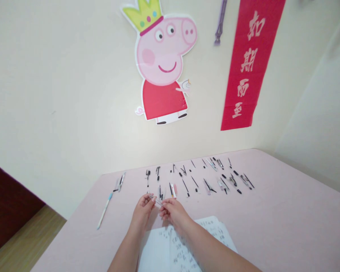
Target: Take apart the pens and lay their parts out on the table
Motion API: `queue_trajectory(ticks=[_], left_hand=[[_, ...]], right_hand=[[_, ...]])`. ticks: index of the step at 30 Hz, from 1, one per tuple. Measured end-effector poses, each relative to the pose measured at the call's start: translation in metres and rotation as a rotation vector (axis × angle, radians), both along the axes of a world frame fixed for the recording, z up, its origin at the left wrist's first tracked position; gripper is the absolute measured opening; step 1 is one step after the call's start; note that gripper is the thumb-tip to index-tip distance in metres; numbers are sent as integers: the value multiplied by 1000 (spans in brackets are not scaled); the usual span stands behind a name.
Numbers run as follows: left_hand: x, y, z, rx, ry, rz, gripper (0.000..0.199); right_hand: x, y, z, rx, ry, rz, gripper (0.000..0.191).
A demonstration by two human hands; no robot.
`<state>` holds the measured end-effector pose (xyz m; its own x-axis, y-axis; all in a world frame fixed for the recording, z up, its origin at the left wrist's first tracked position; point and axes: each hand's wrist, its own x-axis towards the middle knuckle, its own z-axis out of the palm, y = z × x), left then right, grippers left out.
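Between my two hands is a thin, clear pen barrel (156, 200), its details too small to make out. My left hand (143, 209) pinches its left end, and my right hand (173, 212) grips the other end with fingers curled. Both hands hover over the top edge of an open notebook (155, 251) with handwriting on its pages. Just beyond my fingers lie a black pen refill (160, 192) and a pen with white and pink parts (173, 190).
Rows of pen parts, such as black refills (185, 186) and caps (239, 192), spread across the pink table (272, 226). A white pen with a blue end (104, 211) lies at left, near more clear parts (119, 183). The wall (73, 113) rises behind.
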<state>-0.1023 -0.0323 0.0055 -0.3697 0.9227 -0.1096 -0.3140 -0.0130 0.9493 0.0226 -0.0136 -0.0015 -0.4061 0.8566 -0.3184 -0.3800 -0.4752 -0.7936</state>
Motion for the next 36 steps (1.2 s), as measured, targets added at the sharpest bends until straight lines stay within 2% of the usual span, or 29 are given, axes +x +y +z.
queue_trajectory(ticks=[7, 12, 16, 19, 23, 28, 31, 36], left_hand=[[6, -2, 5, 1, -35, 32, 39], [2, -1, 3, 31, -32, 70, 35], [-5, 1, 2, 58, -119, 118, 29], [-7, 2, 7, 45, -222, 172, 20], [4, -1, 16, -59, -359, 149, 12], [28, -5, 18, -274, -601, -81, 13], [37, -5, 13, -310, -747, -129, 15], [41, -5, 12, -322, -857, -151, 18]], right_hand=[[1, -8, -1, -73, 113, 45, 11], [4, -8, 1, -88, 125, 55, 8], [5, -6, -2, -87, 107, 48, 4], [3, -3, -6, -37, 81, 32, 13], [2, 1, -9, 143, -8, -50, 27], [8, -3, -5, 571, -334, -124, 17], [15, -8, -1, 807, -602, -150, 18], [19, -11, 4, 994, -891, -98, 22]])
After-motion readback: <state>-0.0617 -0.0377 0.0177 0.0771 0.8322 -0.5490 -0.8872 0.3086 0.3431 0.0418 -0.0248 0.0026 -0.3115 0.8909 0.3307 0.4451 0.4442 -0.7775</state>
